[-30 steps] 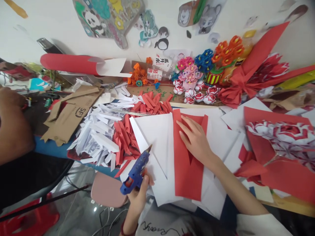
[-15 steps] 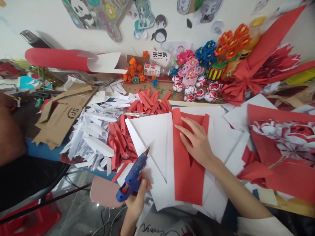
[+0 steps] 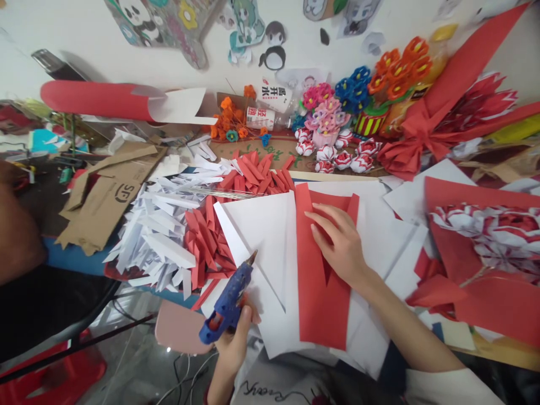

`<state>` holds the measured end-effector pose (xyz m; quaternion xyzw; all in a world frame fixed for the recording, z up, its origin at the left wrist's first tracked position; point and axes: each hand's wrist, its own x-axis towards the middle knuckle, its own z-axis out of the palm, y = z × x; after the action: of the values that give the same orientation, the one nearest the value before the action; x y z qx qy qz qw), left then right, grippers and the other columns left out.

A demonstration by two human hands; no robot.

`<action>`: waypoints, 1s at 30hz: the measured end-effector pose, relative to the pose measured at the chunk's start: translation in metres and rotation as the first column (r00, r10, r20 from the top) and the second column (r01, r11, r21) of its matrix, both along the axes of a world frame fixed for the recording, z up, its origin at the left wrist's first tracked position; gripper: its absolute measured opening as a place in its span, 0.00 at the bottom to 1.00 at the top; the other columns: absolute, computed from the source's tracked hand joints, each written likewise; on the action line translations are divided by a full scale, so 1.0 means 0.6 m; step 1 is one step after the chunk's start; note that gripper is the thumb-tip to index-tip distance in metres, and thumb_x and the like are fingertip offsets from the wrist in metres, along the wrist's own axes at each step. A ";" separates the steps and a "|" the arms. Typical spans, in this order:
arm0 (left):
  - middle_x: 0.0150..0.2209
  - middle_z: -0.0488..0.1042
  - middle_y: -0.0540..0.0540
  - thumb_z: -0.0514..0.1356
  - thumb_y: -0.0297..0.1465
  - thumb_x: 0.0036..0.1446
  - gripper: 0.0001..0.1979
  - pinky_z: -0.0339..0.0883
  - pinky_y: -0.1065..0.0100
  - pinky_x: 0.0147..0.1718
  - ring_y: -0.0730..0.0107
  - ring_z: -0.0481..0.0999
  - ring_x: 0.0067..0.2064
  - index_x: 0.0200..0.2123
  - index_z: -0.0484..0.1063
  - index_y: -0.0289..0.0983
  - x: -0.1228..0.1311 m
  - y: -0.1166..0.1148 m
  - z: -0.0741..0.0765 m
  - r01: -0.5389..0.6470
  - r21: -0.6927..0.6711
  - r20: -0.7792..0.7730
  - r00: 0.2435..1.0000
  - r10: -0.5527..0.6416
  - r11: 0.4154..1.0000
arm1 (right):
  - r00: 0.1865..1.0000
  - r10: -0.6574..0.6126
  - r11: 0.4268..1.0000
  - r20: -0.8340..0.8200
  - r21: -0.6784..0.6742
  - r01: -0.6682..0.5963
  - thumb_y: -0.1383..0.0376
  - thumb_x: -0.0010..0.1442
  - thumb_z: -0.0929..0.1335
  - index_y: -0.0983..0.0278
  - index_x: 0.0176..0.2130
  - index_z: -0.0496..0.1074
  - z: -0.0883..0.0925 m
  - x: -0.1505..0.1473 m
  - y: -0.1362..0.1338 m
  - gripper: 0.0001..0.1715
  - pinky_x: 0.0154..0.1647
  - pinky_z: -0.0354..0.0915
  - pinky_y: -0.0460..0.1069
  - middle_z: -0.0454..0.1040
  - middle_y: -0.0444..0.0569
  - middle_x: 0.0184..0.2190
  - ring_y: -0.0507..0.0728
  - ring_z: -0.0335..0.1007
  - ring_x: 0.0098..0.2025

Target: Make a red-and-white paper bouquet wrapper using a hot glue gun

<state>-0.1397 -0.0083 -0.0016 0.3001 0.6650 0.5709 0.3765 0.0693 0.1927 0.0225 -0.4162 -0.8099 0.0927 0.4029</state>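
Note:
My left hand [image 3: 237,340] is closed round the handle of a blue hot glue gun [image 3: 228,301], whose nozzle points up and to the right above a folded white sheet [image 3: 261,236]. My right hand [image 3: 341,242] lies on a folded red paper [image 3: 323,315], fingers stretched out and pressing near its left fold. The red paper has flaps folded along both long sides and rests over white sheets [image 3: 375,219]. What the right palm covers is hidden.
White folded strips [image 3: 156,230] and red folded strips [image 3: 205,236] are heaped on the left. Red-and-white paper flowers [image 3: 506,230] lie on red paper at right. Pipe-cleaner flowers [image 3: 324,115] stand at the back. Another person's arm [image 3: 19,225] shows at far left.
My right hand has slid slightly to the right and down across the red paper. The left hand and the glue gun have hardly moved.

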 end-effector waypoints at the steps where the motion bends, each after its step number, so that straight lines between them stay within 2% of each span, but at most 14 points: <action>1: 0.21 0.71 0.48 0.64 0.42 0.62 0.20 0.69 0.65 0.30 0.68 0.73 0.25 0.23 0.71 0.36 0.000 0.000 0.000 0.021 0.004 0.000 1.000 -0.021 1.000 | 1.000 -0.027 0.999 -0.011 0.023 0.027 0.71 0.67 0.67 0.59 0.55 0.75 0.001 0.001 0.000 0.18 0.58 0.70 0.59 0.76 0.54 0.53 0.61 0.73 0.55; 3: 0.21 0.72 0.48 0.63 0.42 0.63 0.20 0.69 0.65 0.31 0.69 0.73 0.25 0.24 0.72 0.36 0.000 0.000 0.001 0.047 0.016 0.003 0.999 -0.047 0.999 | 0.995 -0.086 0.994 -0.044 0.066 0.088 0.71 0.66 0.68 0.60 0.50 0.77 0.005 0.005 -0.001 0.15 0.53 0.72 0.56 0.79 0.53 0.46 0.59 0.76 0.48; 5: 0.20 0.72 0.49 0.64 0.43 0.61 0.17 0.69 0.66 0.30 0.69 0.72 0.23 0.28 0.75 0.36 0.001 0.003 0.003 0.008 0.029 0.004 1.000 -0.008 1.000 | 0.987 -0.128 0.986 -0.093 0.092 0.136 0.71 0.65 0.69 0.61 0.45 0.78 0.011 0.011 -0.002 0.10 0.45 0.74 0.53 0.81 0.50 0.39 0.57 0.78 0.40; 9: 0.19 0.73 0.51 0.65 0.42 0.59 0.15 0.69 0.67 0.28 0.69 0.73 0.22 0.37 0.75 0.35 0.002 0.008 0.007 -0.007 0.038 -0.003 1.000 0.007 0.999 | 0.974 -0.190 0.974 -0.126 0.098 0.203 0.69 0.62 0.73 0.63 0.35 0.77 0.031 0.028 -0.007 0.03 0.29 0.69 0.46 0.79 0.45 0.27 0.51 0.73 0.26; 12: 0.20 0.74 0.51 0.65 0.39 0.60 0.12 0.70 0.67 0.28 0.68 0.75 0.22 0.39 0.75 0.35 0.000 0.006 0.006 0.011 0.056 -0.037 0.999 -0.009 0.998 | 0.969 -0.233 0.964 -0.079 0.115 0.241 0.66 0.60 0.75 0.63 0.27 0.74 0.051 0.041 -0.015 0.11 0.20 0.61 0.46 0.74 0.40 0.19 0.49 0.67 0.18; 15: 0.20 0.74 0.51 0.64 0.38 0.61 0.11 0.70 0.67 0.28 0.68 0.75 0.23 0.40 0.74 0.35 -0.002 0.002 0.003 0.024 0.072 -0.040 0.999 -0.021 0.997 | 0.989 -0.130 0.991 -0.067 0.037 0.132 0.68 0.64 0.72 0.63 0.30 0.77 0.072 0.052 -0.025 0.08 0.23 0.65 0.45 0.77 0.41 0.21 0.49 0.71 0.21; 17: 0.21 0.75 0.51 0.64 0.37 0.62 0.10 0.70 0.68 0.28 0.68 0.76 0.23 0.40 0.74 0.35 -0.001 0.000 0.004 0.030 0.080 -0.033 0.999 -0.028 0.996 | 0.994 -0.047 0.998 -0.100 -0.036 0.043 0.72 0.67 0.68 0.61 0.41 0.79 0.086 0.055 -0.033 0.10 0.33 0.72 0.46 0.82 0.44 0.30 0.51 0.78 0.29; 19: 0.21 0.75 0.51 0.65 0.36 0.61 0.10 0.70 0.68 0.28 0.69 0.75 0.23 0.40 0.74 0.36 0.001 0.000 0.007 0.030 0.092 -0.021 0.999 -0.028 0.995 | 0.987 -0.023 0.998 -0.158 -0.068 0.012 0.74 0.66 0.67 0.59 0.46 0.79 0.100 0.053 -0.043 0.14 0.41 0.74 0.48 0.83 0.45 0.36 0.53 0.81 0.35; 21: 0.20 0.75 0.51 0.65 0.36 0.61 0.11 0.70 0.68 0.28 0.69 0.75 0.22 0.41 0.74 0.36 0.005 0.000 0.011 0.029 0.110 -0.002 1.000 -0.029 0.994 | 0.968 -0.045 0.993 -0.247 -0.115 0.017 0.72 0.62 0.72 0.58 0.41 0.80 0.112 0.049 -0.053 0.09 0.40 0.74 0.49 0.83 0.45 0.35 0.54 0.80 0.36; 23: 0.20 0.74 0.51 0.66 0.37 0.60 0.12 0.69 0.68 0.27 0.70 0.74 0.22 0.42 0.74 0.36 0.008 0.000 0.017 0.023 0.126 0.012 1.000 -0.025 0.992 | 0.935 -0.057 0.976 -0.351 -0.217 -0.022 0.68 0.57 0.77 0.59 0.32 0.78 0.123 0.046 -0.064 0.05 0.33 0.72 0.48 0.81 0.43 0.28 0.53 0.77 0.30; 25: 0.20 0.74 0.51 0.66 0.37 0.60 0.12 0.70 0.68 0.27 0.70 0.74 0.22 0.42 0.74 0.36 0.010 -0.002 0.023 0.016 0.128 0.013 1.000 -0.018 0.992 | 0.920 -0.061 0.940 -0.386 -0.332 -0.077 0.65 0.56 0.77 0.60 0.23 0.72 0.132 0.045 -0.073 0.15 0.24 0.66 0.46 0.74 0.40 0.19 0.50 0.70 0.22; 27: 0.20 0.74 0.51 0.66 0.37 0.60 0.12 0.70 0.68 0.27 0.69 0.74 0.22 0.42 0.74 0.36 0.011 -0.003 0.028 0.013 0.123 0.013 1.000 -0.015 0.992 | 0.939 -0.082 0.908 -0.333 -0.414 -0.068 0.62 0.61 0.74 0.61 0.18 0.66 0.138 0.047 -0.079 0.24 0.20 0.61 0.45 0.67 0.38 0.14 0.47 0.62 0.16; 29: 0.20 0.74 0.51 0.66 0.38 0.59 0.13 0.70 0.67 0.27 0.69 0.74 0.22 0.41 0.74 0.36 0.013 -0.005 0.032 0.005 0.121 0.019 1.000 -0.007 0.993 | 0.954 -0.132 0.891 -0.271 -0.454 -0.005 0.61 0.65 0.70 0.61 0.18 0.68 0.136 0.054 -0.081 0.25 0.23 0.63 0.44 0.68 0.39 0.14 0.47 0.64 0.17; 30: 0.20 0.74 0.51 0.67 0.39 0.58 0.13 0.70 0.67 0.27 0.69 0.74 0.22 0.41 0.75 0.36 0.014 -0.006 0.034 -0.001 0.118 0.023 1.000 -0.002 0.993 | 0.952 -0.161 0.885 -0.261 -0.465 0.022 0.60 0.66 0.70 0.61 0.22 0.73 0.132 0.060 -0.081 0.20 0.25 0.66 0.45 0.72 0.40 0.17 0.48 0.69 0.20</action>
<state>-0.1313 -0.0120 0.0189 0.3155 0.6256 0.6126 0.3656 0.1051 0.1438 0.1016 -0.5191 -0.6758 0.3216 0.4128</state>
